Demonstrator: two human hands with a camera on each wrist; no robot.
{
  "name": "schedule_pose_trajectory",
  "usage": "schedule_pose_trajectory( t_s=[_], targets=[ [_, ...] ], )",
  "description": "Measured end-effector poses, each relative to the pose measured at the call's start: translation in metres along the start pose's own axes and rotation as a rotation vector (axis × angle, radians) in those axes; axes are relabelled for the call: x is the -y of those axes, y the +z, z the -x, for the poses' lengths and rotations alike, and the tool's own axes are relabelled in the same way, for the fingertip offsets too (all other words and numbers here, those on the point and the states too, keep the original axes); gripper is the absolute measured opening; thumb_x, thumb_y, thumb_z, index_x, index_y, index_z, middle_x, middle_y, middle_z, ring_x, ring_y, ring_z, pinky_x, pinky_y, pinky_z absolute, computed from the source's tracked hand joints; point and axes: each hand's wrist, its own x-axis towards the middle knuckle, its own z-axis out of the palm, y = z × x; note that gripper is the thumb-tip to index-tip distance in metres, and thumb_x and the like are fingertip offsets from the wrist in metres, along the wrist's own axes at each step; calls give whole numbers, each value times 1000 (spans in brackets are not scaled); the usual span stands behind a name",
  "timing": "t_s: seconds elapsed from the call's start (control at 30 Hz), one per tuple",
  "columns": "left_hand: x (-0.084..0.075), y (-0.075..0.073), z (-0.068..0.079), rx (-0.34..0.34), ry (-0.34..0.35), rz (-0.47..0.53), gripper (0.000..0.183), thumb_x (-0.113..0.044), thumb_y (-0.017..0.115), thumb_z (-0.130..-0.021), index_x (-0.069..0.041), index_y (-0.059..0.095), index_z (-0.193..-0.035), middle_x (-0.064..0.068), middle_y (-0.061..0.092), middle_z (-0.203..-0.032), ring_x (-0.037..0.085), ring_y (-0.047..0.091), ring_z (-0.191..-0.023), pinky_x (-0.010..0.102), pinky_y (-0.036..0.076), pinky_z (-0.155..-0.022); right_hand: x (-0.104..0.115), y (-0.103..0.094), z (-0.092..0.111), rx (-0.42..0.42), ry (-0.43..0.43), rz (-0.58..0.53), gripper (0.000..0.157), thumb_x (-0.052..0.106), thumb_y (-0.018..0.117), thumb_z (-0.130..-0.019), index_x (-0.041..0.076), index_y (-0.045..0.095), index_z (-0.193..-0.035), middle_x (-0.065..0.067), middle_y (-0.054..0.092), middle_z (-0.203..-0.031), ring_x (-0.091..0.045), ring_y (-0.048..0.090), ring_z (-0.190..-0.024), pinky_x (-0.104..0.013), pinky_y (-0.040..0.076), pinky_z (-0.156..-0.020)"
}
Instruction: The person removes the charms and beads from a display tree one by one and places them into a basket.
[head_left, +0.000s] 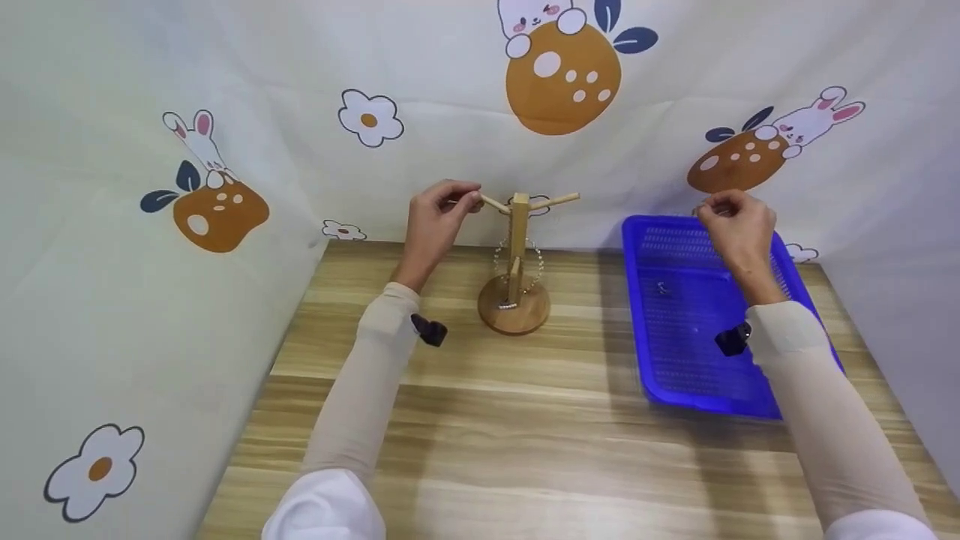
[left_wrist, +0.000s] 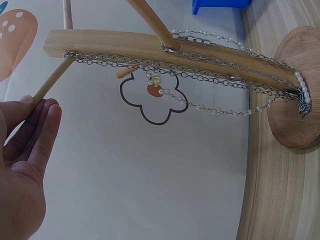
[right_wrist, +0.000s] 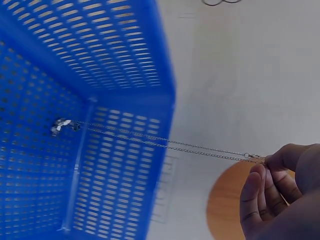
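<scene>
My left hand [head_left: 437,229] pinches the tip of the left peg [head_left: 495,204] of a wooden jewelry stand [head_left: 519,232]. Silver chains [left_wrist: 200,75] and a beaded necklace [left_wrist: 215,110] hang along the stand's post, their lower ends near its round base. Raised over the blue basket, my right hand [head_left: 739,229] holds a thin silver necklace [right_wrist: 210,154] by its clasp end between thumb and fingertips. Its two strands run straight down, and a shiny pendant [right_wrist: 61,125] dangles at the bottom, overlapping the basket in the right wrist view.
The blue perforated basket [head_left: 636,315] sits on the wood-grain table [head_left: 510,435], right of the stand. A pale cloth [head_left: 435,45] printed with rabbits and flowers rises behind the table and along its sides. Another peg [head_left: 559,201] points right from the post.
</scene>
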Motion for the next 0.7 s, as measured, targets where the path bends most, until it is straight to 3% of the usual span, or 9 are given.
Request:
schedule_pose_trajectory(
  t_s=[0.2,0.3,0.5,0.7],
  targets=[
    [0,0,-1,4,-2,1,15,-3,72,-101,5,78,-112,19,77,-103,13,77,-88,27,67,-85,-15,12,6,38,-16,87,22,20,68,-97,2,79,-102,-7,73,-91,4,52,-72,-15,41,-70],
    [1,0,0,4,0,0,15,-2,72,-101,5,78,-112,19,77,-104,12,77,-88,26,67,-85,-22,17,9,63,-37,127,20,17,67,-96,1,78,-101,-15,75,-95,-5,55,-75,-22,43,-73],
    [1,0,1,3,11,-4,15,-5,72,-101,4,79,-112,19,78,-104,15,78,-89,28,67,-87,-39,24,15,134,-87,187,20,15,65,-98,-1,78,-101,-23,77,-97,-35,68,-86,-46,53,-79],
    [2,0,1,5,20,-8,17,-7,73,-101,2,79,-114,19,78,-104,18,78,-91,29,66,-88,-51,27,17,230,-65,212,18,13,65,-99,-1,76,-102,-24,75,-100,-40,68,-91,-57,55,-82]
  ],
)
